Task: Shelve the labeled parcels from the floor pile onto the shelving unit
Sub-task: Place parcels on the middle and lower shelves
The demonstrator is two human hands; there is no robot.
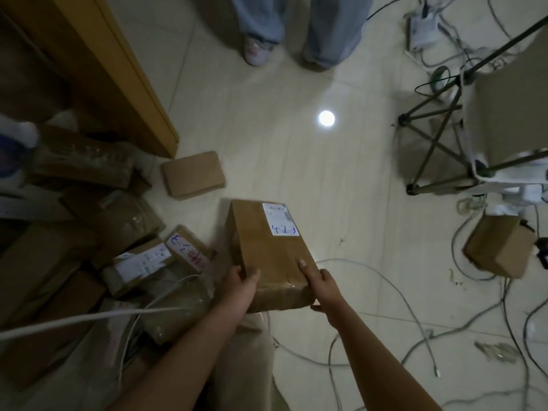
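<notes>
I hold a long brown cardboard parcel (268, 250) above the floor, its white label (279, 219) with blue handwriting at the far end. My left hand (241, 281) grips its near left corner and my right hand (320, 284) grips its near right corner. The floor pile (89, 232) of taped brown parcels lies to the left; one of them shows a handwritten label (186, 250). A small flat box (193, 174) lies apart from the pile. The wooden shelving unit (98, 66) rises at the upper left.
Another person's legs and shoes (296, 31) stand at the top centre. A tripod (439, 137) and tangled cables (444, 336) fill the right side, with a small brown box (498, 247) among them. A white cable (89, 318) crosses the pile.
</notes>
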